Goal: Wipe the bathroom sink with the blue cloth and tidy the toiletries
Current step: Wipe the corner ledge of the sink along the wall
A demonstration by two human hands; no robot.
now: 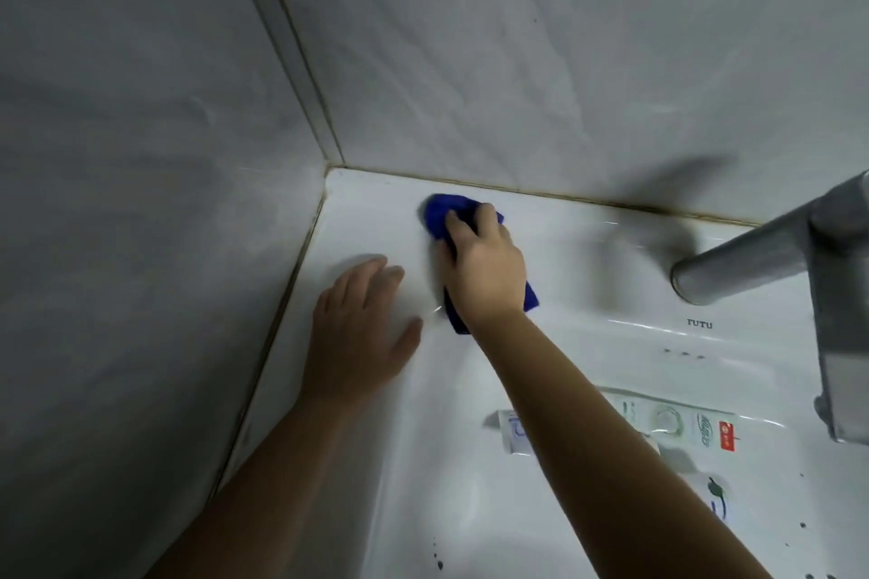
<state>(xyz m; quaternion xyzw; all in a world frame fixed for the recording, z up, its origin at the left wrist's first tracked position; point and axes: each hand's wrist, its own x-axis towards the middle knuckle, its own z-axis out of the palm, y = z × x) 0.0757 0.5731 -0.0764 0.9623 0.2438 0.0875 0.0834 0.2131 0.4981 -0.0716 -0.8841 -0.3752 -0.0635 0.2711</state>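
Your right hand (484,268) has its grip curled round the blue cloth (439,214), which pokes out at 11 o'clock past your fingers on the sink's (588,282) rear-left surface, while your left hand (362,329) rests flat, grip open, at 8 o'clock.

A bathroom: white ceramic sink (588,259), chrome faucet (752,249), toothpaste tube (677,423), grey tiled walls (470,52).

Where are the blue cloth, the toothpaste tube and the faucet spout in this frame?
blue cloth (439,214): head view, on the bunched end nearest the back wall.
toothpaste tube (682,425): head view, on the middle of its printed body.
faucet spout (743,259): head view, on the upper side of the grey barrel.
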